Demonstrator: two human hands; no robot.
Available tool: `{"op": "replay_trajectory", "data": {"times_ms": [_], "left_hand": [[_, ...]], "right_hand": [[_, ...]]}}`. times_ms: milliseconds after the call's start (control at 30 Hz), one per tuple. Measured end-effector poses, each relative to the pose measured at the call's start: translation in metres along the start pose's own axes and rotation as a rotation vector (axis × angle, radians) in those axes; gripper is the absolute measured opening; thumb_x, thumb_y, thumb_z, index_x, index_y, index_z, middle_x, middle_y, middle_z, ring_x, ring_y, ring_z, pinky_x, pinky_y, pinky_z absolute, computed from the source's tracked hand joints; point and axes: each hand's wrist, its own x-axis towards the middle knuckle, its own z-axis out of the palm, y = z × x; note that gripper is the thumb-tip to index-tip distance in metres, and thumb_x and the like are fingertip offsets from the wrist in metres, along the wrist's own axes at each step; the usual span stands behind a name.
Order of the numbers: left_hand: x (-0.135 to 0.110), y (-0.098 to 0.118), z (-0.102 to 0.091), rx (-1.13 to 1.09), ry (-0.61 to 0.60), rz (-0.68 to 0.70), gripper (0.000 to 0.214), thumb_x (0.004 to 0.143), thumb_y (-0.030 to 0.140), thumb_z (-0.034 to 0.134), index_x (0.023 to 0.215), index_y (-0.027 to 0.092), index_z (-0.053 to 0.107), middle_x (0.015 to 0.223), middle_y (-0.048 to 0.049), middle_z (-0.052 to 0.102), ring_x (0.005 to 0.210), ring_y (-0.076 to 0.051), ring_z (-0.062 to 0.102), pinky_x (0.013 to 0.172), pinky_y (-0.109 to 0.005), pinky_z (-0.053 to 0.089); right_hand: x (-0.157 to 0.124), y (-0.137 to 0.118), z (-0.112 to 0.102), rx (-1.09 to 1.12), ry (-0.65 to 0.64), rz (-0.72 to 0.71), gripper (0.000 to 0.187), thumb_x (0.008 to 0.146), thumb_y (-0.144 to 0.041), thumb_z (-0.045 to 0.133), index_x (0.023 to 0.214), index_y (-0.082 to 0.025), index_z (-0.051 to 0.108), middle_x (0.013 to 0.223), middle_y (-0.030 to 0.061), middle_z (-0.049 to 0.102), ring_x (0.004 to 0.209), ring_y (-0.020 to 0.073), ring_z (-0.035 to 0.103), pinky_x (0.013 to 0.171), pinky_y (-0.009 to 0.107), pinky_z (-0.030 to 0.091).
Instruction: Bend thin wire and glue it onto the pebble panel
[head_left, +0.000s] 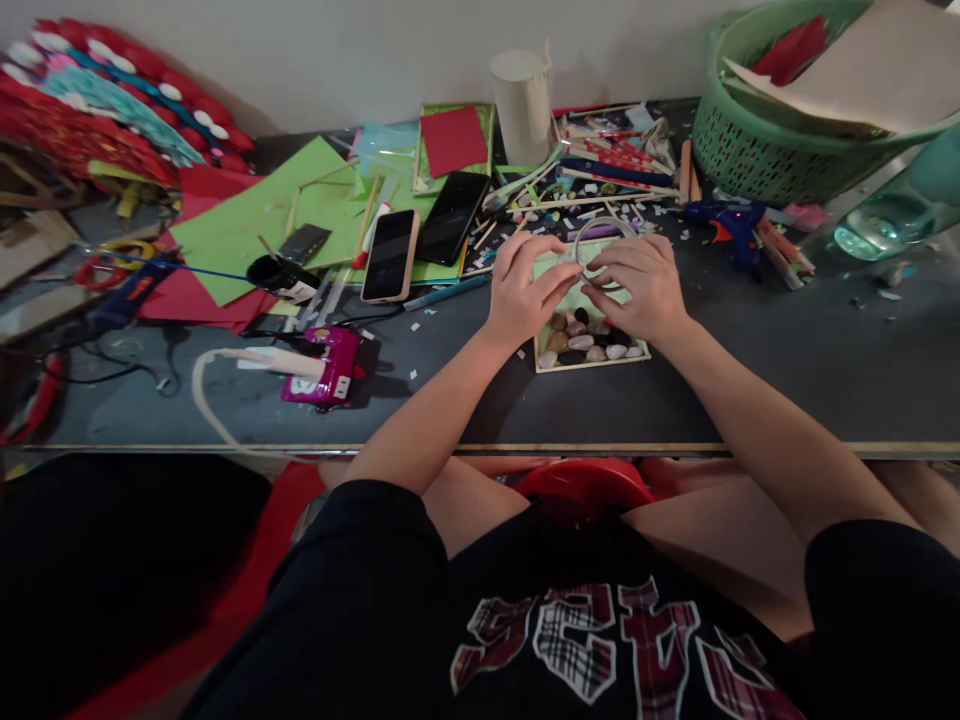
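Both hands meet above a small shallow frame-edged tray (592,366) near the front of the table. Between them stands a thin, pale ring that looks like a roll of clear tape (604,221). My right hand (637,280) is closed on the roll, its fingers covering part of the ring. My left hand (525,283) pinches at the roll's left edge, fingertips close to those of the right. Below the hands, smooth pebbles (580,342) in brown, black, white and grey lie in the tray's near half. The hands hide part of its pale green far half.
Left of the tray are two phones (390,256), a purple power adapter (321,368) with a white plug, and coloured paper (247,225). A blue glue gun (727,225), a green basket (750,150) and a water-filled container (885,225) stand right. Sticks and scraps litter the back.
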Motion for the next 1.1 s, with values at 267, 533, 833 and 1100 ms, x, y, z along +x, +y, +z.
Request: {"op": "replay_trajectory", "data": {"times_ms": [267,533,833,1100], "left_hand": [[-0.001,0.000,0.004,-0.284,0.087,-0.204,0.052,0.105,0.056,0.050,0.154,0.040,0.042,0.158,-0.0158,0.048,0.141,-0.033,0.057,0.075,-0.032,0.061],[-0.002,-0.041,0.014,-0.745,-0.082,-0.213,0.071,0.106,0.038,0.044,0.165,0.051,0.006,0.169,-0.0059,0.039,0.154,-0.027,0.049,0.082,-0.032,0.063],[0.007,-0.033,-0.005,-1.280,-0.222,-0.393,0.081,0.081,0.035,0.049,0.160,0.040,0.034,0.176,0.0116,0.030,0.167,-0.022,0.022,0.132,-0.045,0.038],[0.015,-0.006,-0.019,-1.468,-0.185,-0.568,0.087,0.070,0.030,0.052,0.156,0.034,0.040,0.169,0.0080,0.045,0.165,-0.023,0.028,0.137,-0.046,0.030]], "right_hand": [[-0.001,0.002,0.000,0.021,-0.003,0.015,0.030,0.101,-0.042,0.060,0.079,-0.023,0.067,0.099,0.0056,0.078,0.106,0.0274,0.070,0.106,0.053,0.047],[0.000,0.002,0.000,0.012,0.033,0.020,0.032,0.101,-0.043,0.060,0.077,-0.022,0.065,0.096,0.0052,0.078,0.102,0.0261,0.071,0.102,0.051,0.049],[-0.001,0.002,0.000,-0.004,0.012,0.041,0.030,0.101,-0.041,0.061,0.078,-0.023,0.065,0.098,0.0057,0.078,0.104,0.0270,0.071,0.101,0.052,0.049],[0.000,0.001,-0.001,-0.008,-0.012,0.050,0.028,0.100,-0.039,0.062,0.079,-0.022,0.067,0.099,0.0065,0.079,0.106,0.0279,0.071,0.101,0.052,0.050]]}}
